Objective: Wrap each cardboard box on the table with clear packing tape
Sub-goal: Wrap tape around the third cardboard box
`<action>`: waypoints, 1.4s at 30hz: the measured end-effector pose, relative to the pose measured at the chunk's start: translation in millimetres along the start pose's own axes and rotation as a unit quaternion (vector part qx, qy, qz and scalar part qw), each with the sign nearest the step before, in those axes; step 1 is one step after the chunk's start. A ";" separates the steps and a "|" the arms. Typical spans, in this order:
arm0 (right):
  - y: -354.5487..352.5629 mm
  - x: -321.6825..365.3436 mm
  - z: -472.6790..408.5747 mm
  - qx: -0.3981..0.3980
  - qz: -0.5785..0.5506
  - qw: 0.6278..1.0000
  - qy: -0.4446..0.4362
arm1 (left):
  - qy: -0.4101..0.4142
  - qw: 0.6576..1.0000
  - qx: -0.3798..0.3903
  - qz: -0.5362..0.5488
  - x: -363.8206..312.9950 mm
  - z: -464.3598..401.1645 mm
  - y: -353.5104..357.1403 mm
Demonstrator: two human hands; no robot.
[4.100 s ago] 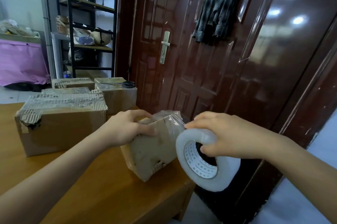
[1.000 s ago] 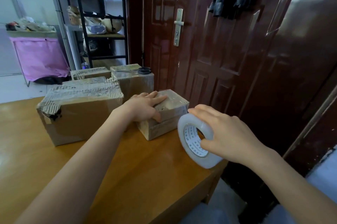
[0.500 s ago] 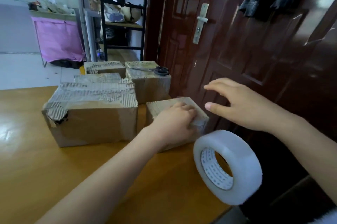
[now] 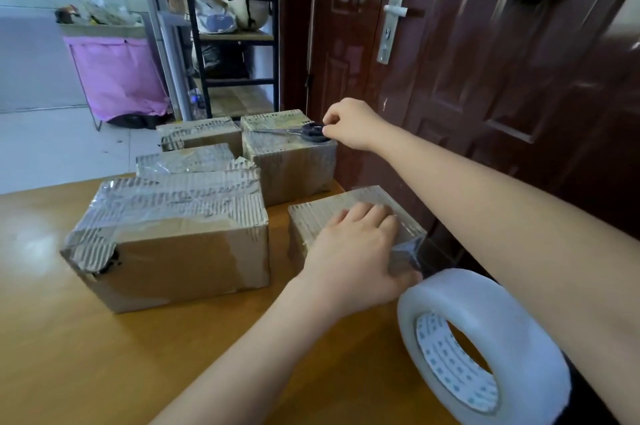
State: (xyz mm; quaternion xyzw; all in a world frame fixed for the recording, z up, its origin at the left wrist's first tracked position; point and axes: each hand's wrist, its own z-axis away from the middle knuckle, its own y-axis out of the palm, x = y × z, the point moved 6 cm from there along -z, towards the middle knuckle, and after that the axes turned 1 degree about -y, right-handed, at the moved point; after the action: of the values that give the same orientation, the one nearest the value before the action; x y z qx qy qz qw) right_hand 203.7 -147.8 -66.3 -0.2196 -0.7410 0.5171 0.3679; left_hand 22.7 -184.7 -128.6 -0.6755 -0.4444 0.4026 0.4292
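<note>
- Big box (image 4: 173,244) sits on the worktop (image 4: 69,372), well to the left of both hands.
- Left hand (image 4: 353,258) lies with its fingers (image 4: 374,213) flat over the small box (image 4: 311,213), pressing it down; thumb side unclear.
- Tape roll (image 4: 485,348) stands on edge just beside that hand, free.
- Right hand (image 4: 349,123) reaches far back; its fingers pinch the scissors (image 4: 304,132) by the handle (blades pointing away to the left) atop the rear box (image 4: 291,165), so the cut likely falls to this hand.

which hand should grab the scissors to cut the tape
Right. The right hand is already pinching the scissors handle on the far box, while the left hand presses the small box.
</note>
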 end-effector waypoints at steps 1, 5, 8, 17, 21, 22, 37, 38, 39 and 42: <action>5.1 -0.9 -5.0 0.012 -0.001 1.000 0.009 | 0.000 1.000 0.001 0.001 0.3 -0.1 0.1; 9.3 -2.0 -16.4 0.047 -0.009 0.999 0.020 | 0.002 1.000 0.003 -0.007 -0.2 -0.5 2.5; 10.1 0.0 -23.2 0.083 0.022 0.996 0.006 | 0.004 1.000 -0.008 -0.014 -1.5 -0.5 2.9; 21.3 3.7 -39.5 0.078 0.137 0.987 -0.012 | 0.014 1.000 -0.001 -0.022 -2.7 -0.4 0.8; -3.1 -1.7 -19.3 0.061 0.155 0.986 -0.023 | -0.002 1.000 0.015 -0.023 -1.7 0.9 0.1; -10.7 -6.2 -9.6 0.060 0.130 0.989 -0.029 | -0.006 0.999 0.024 -0.022 -1.5 1.5 0.8; -31.2 -99.9 217.3 0.147 -0.333 0.929 0.070 | -0.034 0.998 0.044 -0.028 -4.2 3.6 -0.2; -33.2 -105.1 222.7 0.176 -0.309 0.932 0.072 | -0.034 0.998 0.041 -0.024 -4.2 3.7 -0.4; -33.9 -112.1 227.3 0.211 -0.282 0.933 0.074 | -0.033 0.998 0.038 -0.022 -4.1 3.6 -0.7; -34.9 -134.8 242.0 0.317 -0.245 0.909 0.117 | -0.035 0.998 0.039 -0.027 -3.0 3.3 -0.1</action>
State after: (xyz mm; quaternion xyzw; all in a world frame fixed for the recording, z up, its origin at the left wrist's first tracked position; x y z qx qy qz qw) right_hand 104.0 -402.1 -123.8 0.0382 -0.5204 0.5891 0.6170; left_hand 18.8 -186.8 -129.1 -0.6313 -0.4617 0.4312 0.4498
